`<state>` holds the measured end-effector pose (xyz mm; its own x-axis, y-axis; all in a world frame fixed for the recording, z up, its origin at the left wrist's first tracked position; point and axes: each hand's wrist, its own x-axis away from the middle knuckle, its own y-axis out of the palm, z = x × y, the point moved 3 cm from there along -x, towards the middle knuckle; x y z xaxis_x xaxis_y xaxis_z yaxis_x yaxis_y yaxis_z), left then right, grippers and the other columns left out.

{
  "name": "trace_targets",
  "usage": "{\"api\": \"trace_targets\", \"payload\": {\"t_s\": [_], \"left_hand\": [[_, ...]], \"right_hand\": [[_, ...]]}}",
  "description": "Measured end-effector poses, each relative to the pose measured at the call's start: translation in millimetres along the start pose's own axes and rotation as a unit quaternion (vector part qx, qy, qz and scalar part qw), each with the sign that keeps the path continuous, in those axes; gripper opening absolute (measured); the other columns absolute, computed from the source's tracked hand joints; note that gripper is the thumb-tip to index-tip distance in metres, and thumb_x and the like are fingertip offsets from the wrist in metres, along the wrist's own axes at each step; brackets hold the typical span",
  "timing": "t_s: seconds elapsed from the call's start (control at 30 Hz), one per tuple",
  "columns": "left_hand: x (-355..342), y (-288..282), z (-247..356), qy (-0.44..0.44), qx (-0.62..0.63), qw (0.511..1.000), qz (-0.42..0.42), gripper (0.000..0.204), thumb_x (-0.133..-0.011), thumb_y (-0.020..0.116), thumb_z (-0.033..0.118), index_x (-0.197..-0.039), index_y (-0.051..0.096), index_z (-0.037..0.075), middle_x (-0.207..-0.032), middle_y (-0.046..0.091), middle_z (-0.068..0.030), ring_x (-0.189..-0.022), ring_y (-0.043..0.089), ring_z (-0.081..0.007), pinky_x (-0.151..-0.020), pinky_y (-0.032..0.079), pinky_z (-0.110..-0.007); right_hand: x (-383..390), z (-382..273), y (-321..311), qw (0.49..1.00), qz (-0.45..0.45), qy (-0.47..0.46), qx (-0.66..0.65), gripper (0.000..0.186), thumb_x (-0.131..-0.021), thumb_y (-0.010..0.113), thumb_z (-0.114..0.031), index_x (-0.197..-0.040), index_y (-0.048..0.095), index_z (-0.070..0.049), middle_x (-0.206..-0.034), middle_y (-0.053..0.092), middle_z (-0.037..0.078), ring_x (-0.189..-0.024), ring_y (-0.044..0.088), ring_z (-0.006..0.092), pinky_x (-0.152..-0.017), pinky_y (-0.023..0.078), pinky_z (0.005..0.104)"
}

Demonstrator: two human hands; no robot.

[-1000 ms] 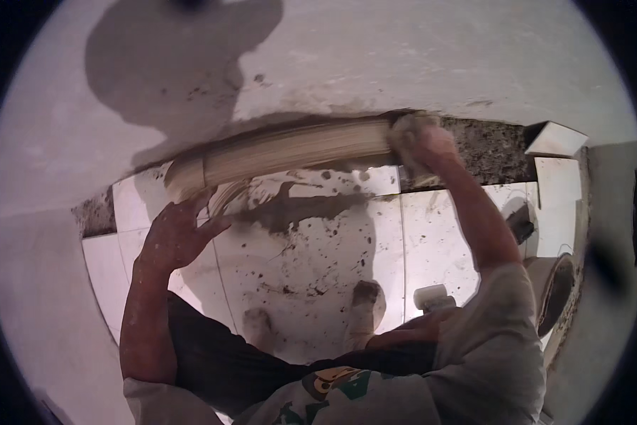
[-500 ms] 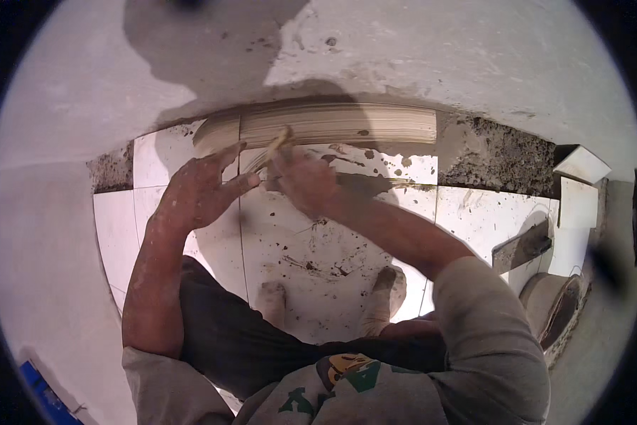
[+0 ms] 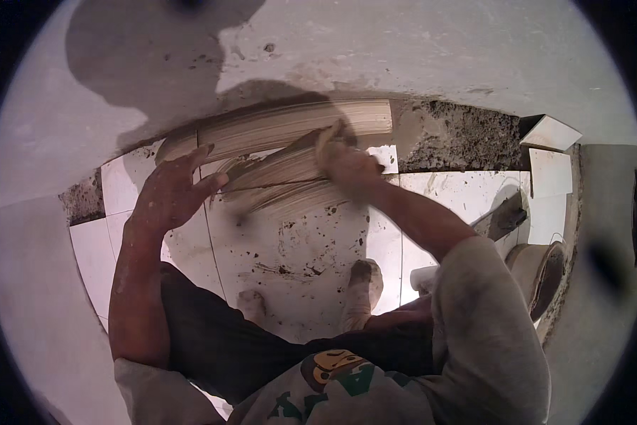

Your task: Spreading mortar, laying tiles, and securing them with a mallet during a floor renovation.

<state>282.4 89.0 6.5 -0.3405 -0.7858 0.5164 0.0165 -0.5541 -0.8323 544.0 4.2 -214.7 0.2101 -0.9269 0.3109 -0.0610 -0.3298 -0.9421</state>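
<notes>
Grey sleeve fabric (image 3: 485, 333) fills the near right of the view, with a printed shirt (image 3: 333, 379) and dark trousers (image 3: 262, 340) below it, and the person's two bare feet (image 3: 361, 290) stand on white floor tiles (image 3: 297, 248) speckled with dark mortar crumbs. Just right of the feet a small white cup-like thing (image 3: 423, 278) shows beside the knee, and further right a round bucket (image 3: 538, 273) sits at the edge of the tiling with a dark trowel (image 3: 506, 216) lying on a tile near it. Beyond the feet the left hand (image 3: 170, 195) rests flat on the floor tiles, fingers spread wide and holding nothing, its fingertips just beside the wet brown smear. The right hand (image 3: 343, 163) reaches across from the right, closed around a brownish sponge or cloth (image 3: 329, 138) that is pressed onto the smeared tile; how tightly it grips cannot be told, as the wad is mostly hidden under the fingers. Streaks of brown slurry (image 3: 283, 180) fan leftward from under that hand, across the joint between two tiles. Just past it runs a long skirting tile (image 3: 290, 124), coated in the same brown streaks, set along the foot of the grey plastered wall (image 3: 403, 57). To the right of the skirting lies a patch of bare rough mortar (image 3: 460, 138), and at the far right loose white tiles (image 3: 549, 170) lean in the corner. The person's shadow (image 3: 148, 64) falls on the wall.
</notes>
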Motion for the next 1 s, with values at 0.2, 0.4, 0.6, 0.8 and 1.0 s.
{"api": "trace_targets", "payload": {"t_s": [0.2,0.4,0.6,0.8,1.0], "left_hand": [[18,3,9,0.031,-0.006,0.999,-0.008,0.070,-0.085,0.061,0.051,-0.139,0.045,0.011,-0.131,0.053,-0.0207,-0.123,0.048,-0.0367,-0.104,0.036,-0.044],[25,3,20,0.050,-0.025,0.998,0.017,0.068,-0.085,0.061,0.049,-0.136,0.048,0.006,-0.121,0.060,-0.0216,-0.105,0.058,-0.0355,-0.105,0.035,-0.042],[13,9,34,0.002,-0.028,1.000,-0.010,0.069,-0.085,0.062,0.048,-0.138,0.045,0.008,-0.127,0.055,-0.0224,-0.123,0.049,-0.0369,-0.104,0.037,-0.042],[17,15,39,0.004,-0.018,0.999,-0.035,0.069,-0.086,0.060,0.050,-0.138,0.045,0.008,-0.127,0.056,-0.0223,-0.120,0.051,-0.0364,-0.105,0.036,-0.043],[28,8,22,0.000,-0.024,0.998,-0.060,0.069,-0.085,0.062,0.048,-0.138,0.045,0.009,-0.123,0.059,-0.0197,-0.116,0.053,-0.0364,-0.104,0.036,-0.043]], "right_hand": [[74,135,-57,0.970,0.056,0.237,0.013,0.035,-0.088,0.053,-0.021,-0.120,0.042,-0.011,-0.109,0.051,0.021,-0.089,0.062,0.0360,-0.068,0.052,0.0489],[36,52,-65,0.988,0.091,0.045,-0.112,0.037,-0.088,0.054,-0.016,-0.123,0.041,-0.014,-0.110,0.051,0.017,-0.083,0.064,0.0299,-0.053,0.053,0.0412],[-52,-43,-43,0.963,0.248,-0.108,-0.002,0.039,-0.085,0.055,-0.016,-0.123,0.047,-0.010,-0.105,0.055,0.014,-0.083,0.064,0.0278,-0.059,0.056,0.0381],[-38,98,-40,0.948,0.110,0.208,-0.217,0.044,-0.097,0.037,-0.043,-0.119,0.050,-0.007,-0.100,0.064,0.021,-0.086,0.066,0.0315,-0.069,0.054,0.0453],[44,156,-79,0.967,0.084,0.238,0.016,0.036,-0.092,0.049,-0.029,-0.126,0.045,-0.017,-0.114,0.052,0.022,-0.085,0.064,0.0401,-0.072,0.052,0.0496]]}}
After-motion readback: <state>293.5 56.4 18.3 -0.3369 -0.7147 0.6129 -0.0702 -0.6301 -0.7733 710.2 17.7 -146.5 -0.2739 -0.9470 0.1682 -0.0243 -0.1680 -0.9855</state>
